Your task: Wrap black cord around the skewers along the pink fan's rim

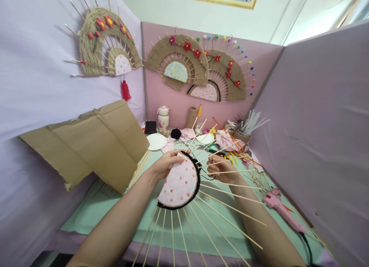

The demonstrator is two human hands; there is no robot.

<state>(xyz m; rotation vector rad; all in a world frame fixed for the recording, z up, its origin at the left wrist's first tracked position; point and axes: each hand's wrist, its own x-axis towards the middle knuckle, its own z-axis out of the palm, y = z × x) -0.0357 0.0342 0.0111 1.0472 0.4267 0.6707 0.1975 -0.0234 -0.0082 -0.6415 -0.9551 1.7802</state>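
Left hand [165,164] closed over the upper left edge of a pink dotted fabric half-disc with a black cord rim [179,182], fingers curled across the top, thumb behind. Right hand [223,170] just right of the half-disc, fingers pinched narrow among thin bamboo skewers [227,205] radiating from the rim; what the fingertips hold too small to tell, though a thin black cord [208,178] loops beside them. Half-disc held tilted above a pale green table mat [95,209], skewers fanning out toward the near edge and up toward the far clutter.

On the mat at right, a pink hot-glue gun [281,208] lying flat, well apart from the right hand. Loose skewers and coloured sticks [253,171] scattered between gun and hand. At left, a folded brown cardboard sheet [92,144] propped against the lavender partition. Farther back: white paper plate [156,141], black ball of cord [175,133], white lidded jar [163,119], brown cardboard tube [191,117], cup of white sticks [250,125].

On the walls, three finished jute-woven fans with red flowers: one on the left panel [105,42], two overlapping on the pink back panel [198,65].
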